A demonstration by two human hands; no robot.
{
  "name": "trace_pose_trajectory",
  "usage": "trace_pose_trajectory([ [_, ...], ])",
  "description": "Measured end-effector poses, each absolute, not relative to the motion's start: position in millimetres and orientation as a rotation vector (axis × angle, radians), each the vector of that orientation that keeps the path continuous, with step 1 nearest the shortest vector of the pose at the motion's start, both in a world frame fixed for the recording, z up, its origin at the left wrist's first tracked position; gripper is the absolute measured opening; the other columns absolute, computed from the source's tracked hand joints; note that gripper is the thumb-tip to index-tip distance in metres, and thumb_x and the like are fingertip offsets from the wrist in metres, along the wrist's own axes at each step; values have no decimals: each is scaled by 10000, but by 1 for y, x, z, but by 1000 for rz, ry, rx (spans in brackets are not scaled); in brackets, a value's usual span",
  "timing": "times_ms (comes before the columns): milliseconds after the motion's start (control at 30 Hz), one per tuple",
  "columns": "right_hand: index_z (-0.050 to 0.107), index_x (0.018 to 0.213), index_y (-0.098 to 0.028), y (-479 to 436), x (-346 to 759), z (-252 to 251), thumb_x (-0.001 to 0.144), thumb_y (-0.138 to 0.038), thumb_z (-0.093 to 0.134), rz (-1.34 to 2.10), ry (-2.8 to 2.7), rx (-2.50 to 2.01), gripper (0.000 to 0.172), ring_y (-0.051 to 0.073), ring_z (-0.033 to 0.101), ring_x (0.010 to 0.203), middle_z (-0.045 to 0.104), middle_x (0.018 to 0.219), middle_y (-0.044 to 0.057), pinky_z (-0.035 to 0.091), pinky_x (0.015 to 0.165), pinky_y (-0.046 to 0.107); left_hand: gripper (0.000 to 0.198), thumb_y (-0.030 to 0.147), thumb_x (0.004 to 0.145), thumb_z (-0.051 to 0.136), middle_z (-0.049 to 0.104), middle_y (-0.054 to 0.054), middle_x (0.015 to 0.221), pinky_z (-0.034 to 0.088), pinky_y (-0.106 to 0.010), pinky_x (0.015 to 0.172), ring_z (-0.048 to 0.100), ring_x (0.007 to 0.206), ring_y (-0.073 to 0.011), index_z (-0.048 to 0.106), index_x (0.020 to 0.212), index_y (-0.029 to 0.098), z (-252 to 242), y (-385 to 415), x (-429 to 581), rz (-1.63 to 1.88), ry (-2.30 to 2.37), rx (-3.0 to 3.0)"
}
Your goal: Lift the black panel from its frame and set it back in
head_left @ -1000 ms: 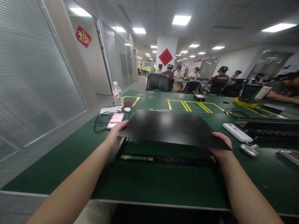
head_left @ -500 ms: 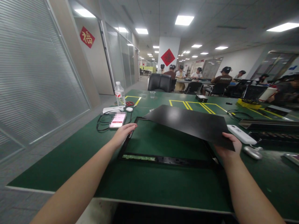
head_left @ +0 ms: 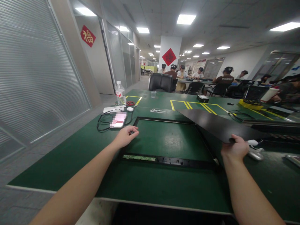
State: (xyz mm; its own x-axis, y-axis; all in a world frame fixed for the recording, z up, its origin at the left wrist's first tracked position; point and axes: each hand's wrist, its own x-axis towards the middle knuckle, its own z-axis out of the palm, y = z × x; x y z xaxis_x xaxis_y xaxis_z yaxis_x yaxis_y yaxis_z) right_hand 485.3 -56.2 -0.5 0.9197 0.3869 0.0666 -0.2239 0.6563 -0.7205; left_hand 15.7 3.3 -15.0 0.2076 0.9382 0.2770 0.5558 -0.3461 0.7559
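A thin, dark panel (head_left: 211, 123) is held tilted above the right part of the table. My right hand (head_left: 235, 148) grips its near edge, thumb on top. An open black rectangular frame (head_left: 185, 161) lies flat on the green table, with a green circuit strip (head_left: 139, 158) along its near side. My left hand (head_left: 126, 136) is closed round the frame's left side, fingers curled. The panel and my right hand cover part of the frame's right end.
Left of the frame lie a phone (head_left: 118, 120), cables, a white device (head_left: 113, 109) and a water bottle (head_left: 120, 95). A metal caliper (head_left: 157, 111) lies beyond the frame. At right are a silver mouse-like object (head_left: 256, 154) and dark long parts. People sit at a far table.
The panel has moved right, off most of the frame, uncovering its far side and the caliper. My right hand shifted right with it. The fingers of my left hand have curled in.
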Motion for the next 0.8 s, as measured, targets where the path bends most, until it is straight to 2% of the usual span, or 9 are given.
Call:
trace_pose_trajectory([
  [200,418,882,-257,-59,487,-5,531,-77,595,303,-188,-811,432,123,612,750,519,797,-64,528,537,189,339,549,801,633,745,-133,1187,525,-471,941,688,1080,-317,661,713,224,-15,3,16,965,1399,2080],
  [367,415,935,-264,-57,491,-6,560,-64,575,282,-147,-839,454,123,629,769,529,815,-67,571,558,208,335,549,783,652,745,-135,1177,525,-484,937,686,1071,-324,646,703,224,-14,1,16,976,1429,2060],
  [700,413,936,-260,-57,497,-5,557,-42,548,266,-104,-923,458,120,617,734,533,812,-66,556,530,194,265,496,749,662,759,-112,1129,518,-474,948,679,1072,-319,686,774,233,-16,2,17,961,1428,2064],
  [800,427,965,-256,-56,499,-7,576,-41,555,281,-85,-948,463,128,636,770,550,834,-61,574,577,213,262,489,746,650,758,-110,1128,515,-467,948,679,1066,-317,692,791,235,-16,2,18,956,1440,2062],
])
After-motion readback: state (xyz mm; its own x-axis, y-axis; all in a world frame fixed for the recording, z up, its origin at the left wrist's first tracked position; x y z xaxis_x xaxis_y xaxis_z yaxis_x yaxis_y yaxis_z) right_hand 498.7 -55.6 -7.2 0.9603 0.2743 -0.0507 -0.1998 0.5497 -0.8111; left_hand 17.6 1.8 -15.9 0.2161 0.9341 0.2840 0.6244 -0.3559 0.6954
